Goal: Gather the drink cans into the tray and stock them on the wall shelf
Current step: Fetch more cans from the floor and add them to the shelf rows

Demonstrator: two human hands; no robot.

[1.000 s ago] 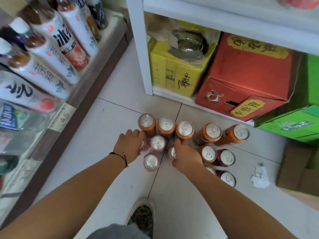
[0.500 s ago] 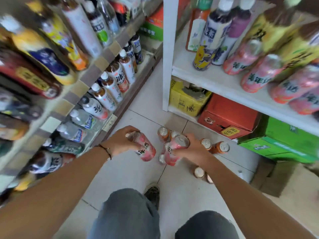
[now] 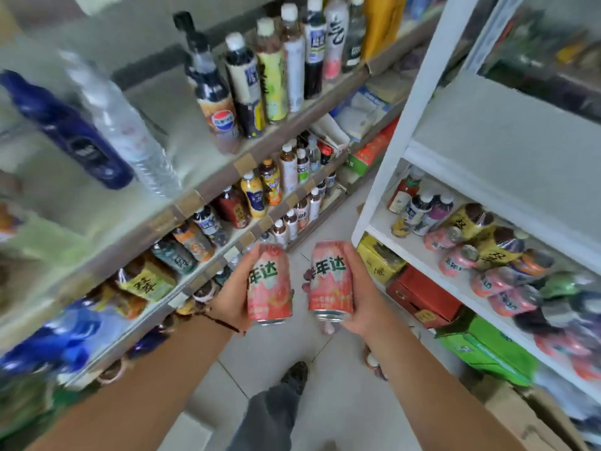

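Both pink cans (image 3: 268, 288) have risen, gripped in the hands (image 3: 227, 301).

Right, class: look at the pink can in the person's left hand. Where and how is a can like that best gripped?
Grip the pink can round the middle of its straight side wall, coming in from the side, as the left hand does here with fingers wrapped behind the label. The round body fits a curled palm; the rimmed ends give less to hold.
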